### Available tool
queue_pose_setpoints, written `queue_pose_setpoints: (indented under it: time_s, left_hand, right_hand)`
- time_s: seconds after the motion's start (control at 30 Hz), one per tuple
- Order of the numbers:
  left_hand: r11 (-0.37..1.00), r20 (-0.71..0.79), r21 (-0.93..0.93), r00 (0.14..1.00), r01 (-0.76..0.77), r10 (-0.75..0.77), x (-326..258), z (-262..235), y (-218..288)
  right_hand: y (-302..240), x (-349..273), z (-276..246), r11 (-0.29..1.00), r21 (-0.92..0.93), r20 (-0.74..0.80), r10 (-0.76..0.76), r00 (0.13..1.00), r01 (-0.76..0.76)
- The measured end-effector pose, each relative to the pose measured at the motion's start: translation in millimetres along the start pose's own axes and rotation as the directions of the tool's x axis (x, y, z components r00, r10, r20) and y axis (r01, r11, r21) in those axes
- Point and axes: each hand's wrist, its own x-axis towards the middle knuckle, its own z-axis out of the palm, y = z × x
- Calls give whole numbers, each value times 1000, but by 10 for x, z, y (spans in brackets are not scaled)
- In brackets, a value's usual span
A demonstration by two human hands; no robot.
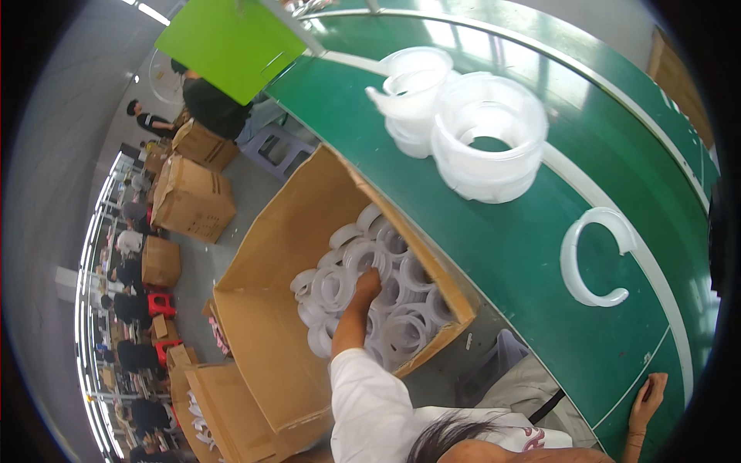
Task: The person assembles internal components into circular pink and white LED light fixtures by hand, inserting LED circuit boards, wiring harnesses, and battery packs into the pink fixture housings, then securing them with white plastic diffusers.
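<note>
Closest to me, my left hand is down inside the open cardboard box beside the green table, its fingers curled onto the white plastic rings heaped there. I cannot tell whether they have closed on one ring or only rest on the pile. My right hand lies flat and open on the table's near edge, holding nothing.

To do this pick well, I judge I should hook a single ring by its open gap and lift straight up, so the neighbours do not snag. On the table, a lone ring lies near the right edge, and two stacks of rings stand toward the far edge.
</note>
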Motion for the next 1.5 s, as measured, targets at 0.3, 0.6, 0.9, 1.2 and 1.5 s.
queue_pose_setpoints:
  time_s: [0.3, 0.6, 0.9, 1.2, 1.5]
  left_hand:
    - [948, -499, -249, 865, -200, 51, -1058, -1432, 373]
    - [705, -577, 306, 465, -639, 672, -2474, -3217, 2463]
    - [469, -304, 202, 400, -860, 865, -1926, -2919, 3551]
    - [552, -712, 87, 336, -829, 617, -1867, -3034, 3273]
    - [913, -417, -290, 820, 287, -391, -1023, -1499, -567]
  right_hand:
    - [-889, 735, 122, 866, -11, -122, -498, 859, 500]
    - [-1719, 1589, 744, 772, 59, -16, -633, 774, 632]
    - [-1001, 928, 245, 842, -50, -149, -538, 829, 537]
    - [-310, 289, 222, 931, -17, -47, -365, 930, 364]
    - [-328, 256, 223, 954, -34, 10, -297, 955, 297]
